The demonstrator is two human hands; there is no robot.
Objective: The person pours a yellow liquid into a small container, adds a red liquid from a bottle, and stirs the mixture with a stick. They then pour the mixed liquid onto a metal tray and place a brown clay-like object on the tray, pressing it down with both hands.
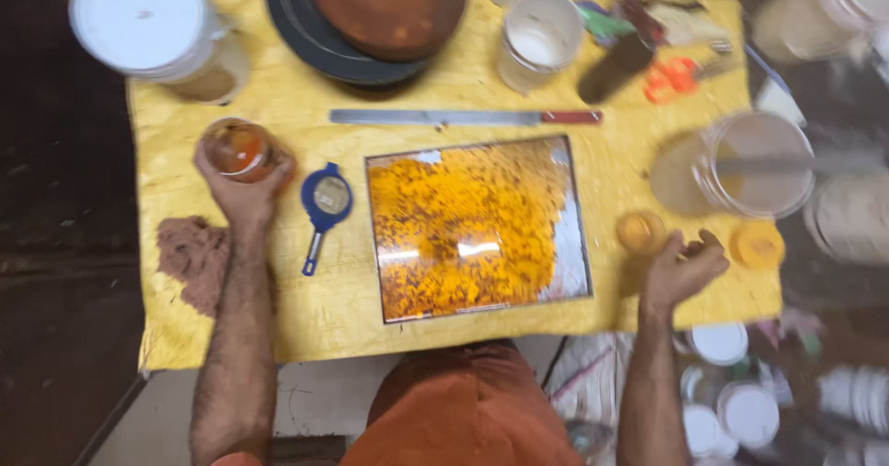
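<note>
Fingers (269,171) of left hand (243,193) around upright amber jar (238,148)

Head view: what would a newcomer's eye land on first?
The glossy slab mid-table, covered with bright orange-yellow paste, stands out most against the yellow board. Next, the left hand holds a small jar of orange liquid at the left, beside a blue-handled tool. The right hand hovers by a small orange pot at the right, and a long palette knife lies above the slab.
</note>
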